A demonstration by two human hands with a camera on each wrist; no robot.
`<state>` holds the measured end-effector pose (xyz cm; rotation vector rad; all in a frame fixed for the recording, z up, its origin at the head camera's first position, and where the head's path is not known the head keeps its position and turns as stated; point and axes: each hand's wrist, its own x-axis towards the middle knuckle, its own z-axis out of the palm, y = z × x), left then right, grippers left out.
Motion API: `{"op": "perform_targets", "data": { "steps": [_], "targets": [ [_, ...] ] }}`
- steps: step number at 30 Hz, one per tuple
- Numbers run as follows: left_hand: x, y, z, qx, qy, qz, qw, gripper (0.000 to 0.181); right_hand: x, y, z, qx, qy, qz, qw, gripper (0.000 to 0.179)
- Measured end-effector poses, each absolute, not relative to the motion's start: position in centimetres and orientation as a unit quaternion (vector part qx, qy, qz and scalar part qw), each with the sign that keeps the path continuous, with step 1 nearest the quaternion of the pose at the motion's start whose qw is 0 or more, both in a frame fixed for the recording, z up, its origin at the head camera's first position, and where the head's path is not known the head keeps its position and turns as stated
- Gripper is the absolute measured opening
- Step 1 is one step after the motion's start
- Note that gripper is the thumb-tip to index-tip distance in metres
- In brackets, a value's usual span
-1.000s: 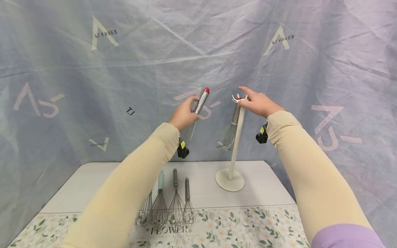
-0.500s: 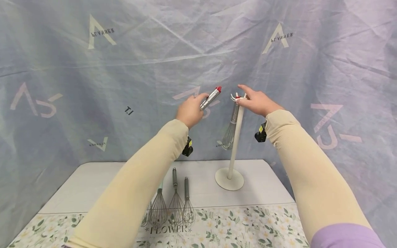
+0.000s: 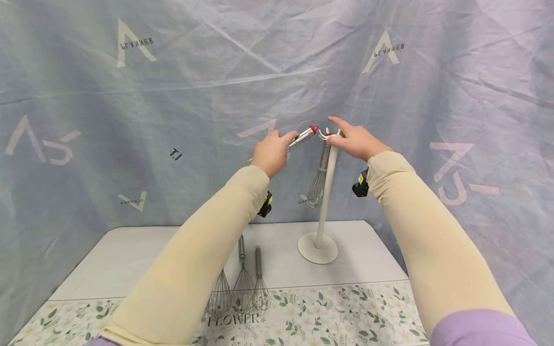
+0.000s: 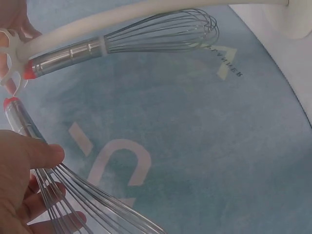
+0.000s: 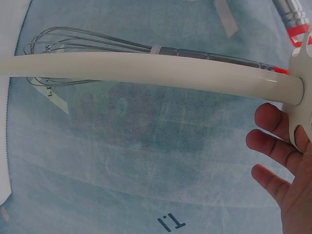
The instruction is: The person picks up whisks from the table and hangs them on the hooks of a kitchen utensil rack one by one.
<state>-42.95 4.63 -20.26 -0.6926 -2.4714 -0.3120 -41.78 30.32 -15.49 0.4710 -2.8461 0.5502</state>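
Observation:
My left hand (image 3: 272,154) grips a steel whisk (image 3: 303,138) by its handle, tilted so the red tip points up and right, close to the hooks of a white stand. In the left wrist view the thumb lies across the lower handle of that whisk (image 4: 22,119), its wires spreading below. Around the top of the white stand (image 3: 326,197) my right hand (image 3: 359,142) holds on, thumb at the hook ring and one finger raised. A second red-tipped whisk (image 3: 318,185) hangs from the stand, wires down. The right wrist view shows it behind the pole (image 5: 195,73).
Three more whisks lie on the table at the left: a grey-handled whisk (image 3: 243,283), a smaller whisk (image 3: 260,288) and one partly covered by my left sleeve (image 3: 195,254). A floral cloth (image 3: 337,312) covers the table's front. A grey-blue curtain (image 3: 216,96) hangs behind.
My left hand has moved right, bringing the whisk's red tip near the hooks and tilting the handle from steep towards level. The right hand stays at the stand's top.

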Motion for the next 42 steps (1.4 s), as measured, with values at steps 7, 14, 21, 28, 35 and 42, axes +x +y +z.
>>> {"op": "perform_targets", "data": {
  "steps": [7,14,21,28,35,42],
  "targets": [
    [-42.9,5.0,-20.5,-0.253,-0.921,-0.115,0.272,0.063,-41.8,30.1,-15.6,0.161,-0.962,0.193,0.105,0.076],
    [-42.6,5.2,-20.2,-0.254,-0.923,-0.094,0.271,0.061,-41.7,30.0,-15.6,0.160,-0.963,0.191,0.105,0.076],
    [-42.6,5.3,-20.4,-0.255,-0.924,-0.093,0.269,0.060,-41.9,30.0,-15.7,0.157,-0.963,0.193,0.103,0.076],
    [-42.7,5.8,-21.8,-0.256,-0.921,-0.107,0.273,0.059,-42.1,30.0,-15.8,0.158,-0.963,0.191,0.108,0.075],
    [-43.0,6.6,-23.3,-0.257,-0.912,-0.155,0.278,0.059,-41.9,29.9,-15.8,0.156,-0.964,0.181,0.117,0.074],
    [-43.0,7.8,-24.4,-0.243,-0.919,-0.211,0.228,0.068,-41.8,30.0,-15.8,0.155,-0.964,0.178,0.118,0.074]
  ]
}}
